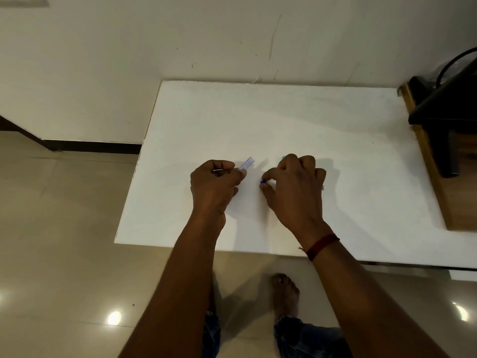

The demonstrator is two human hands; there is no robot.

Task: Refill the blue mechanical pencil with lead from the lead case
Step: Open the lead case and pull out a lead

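Note:
My left hand [215, 182] is closed around a small clear lead case [247, 163], whose far end sticks out past my fingers toward the upper right. My right hand [294, 184] is curled over the blue mechanical pencil [262, 181]; only a small blue tip shows between thumb and forefinger, and a grey bit pokes out at the hand's right side. Both hands rest low over the white table [284, 120], a short gap apart. Most of the pencil is hidden by my fingers.
The white table's left edge drops to a tiled floor [64, 228]. A dark stool or stand [444, 120] on a wooden surface sits at the right edge. A cream wall [206, 42] rises behind the table. My feet show below the near edge.

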